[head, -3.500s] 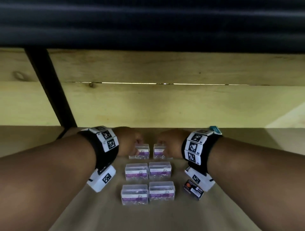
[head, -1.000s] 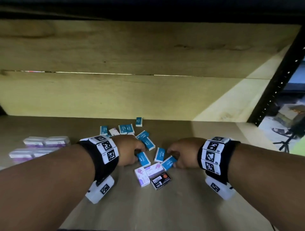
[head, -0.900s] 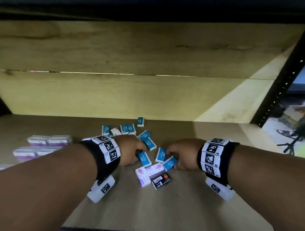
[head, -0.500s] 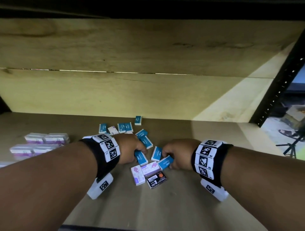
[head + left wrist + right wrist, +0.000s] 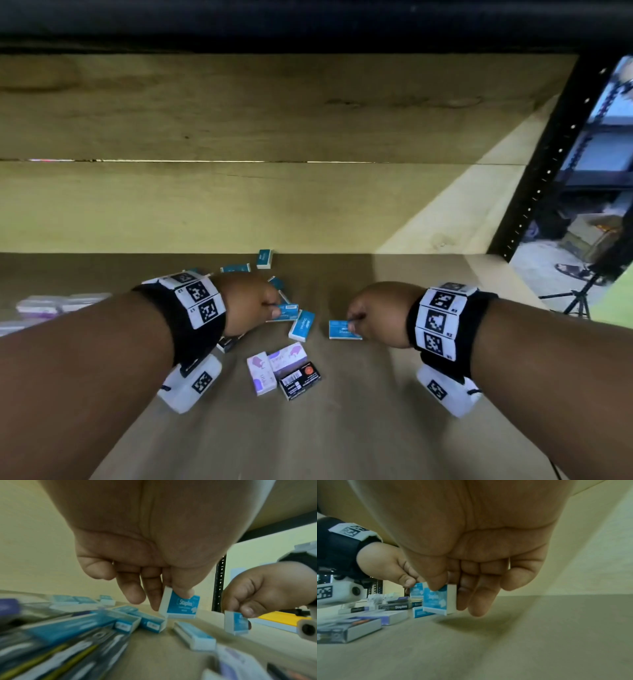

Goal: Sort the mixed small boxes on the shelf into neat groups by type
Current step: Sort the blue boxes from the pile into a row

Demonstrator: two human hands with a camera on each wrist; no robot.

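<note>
Blue staple boxes (image 5: 301,325) remain scattered mid-shelf (image 5: 376,428); one apiece is pinched by left hand (image 5: 251,305) and right hand (image 5: 375,313); sorting partly done.

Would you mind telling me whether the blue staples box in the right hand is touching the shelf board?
Apart. The right wrist view shows the blue staples box, pinched by the right hand, hanging above the shelf board with its shadow below it.

The head camera looks down and forward from above both forearms onto the shelf (image 5: 342,428), toward its far wall. Each wrist camera sits close under its palm, low over the board, facing the fingers; all three share the scattered blue boxes (image 5: 301,325).
</note>
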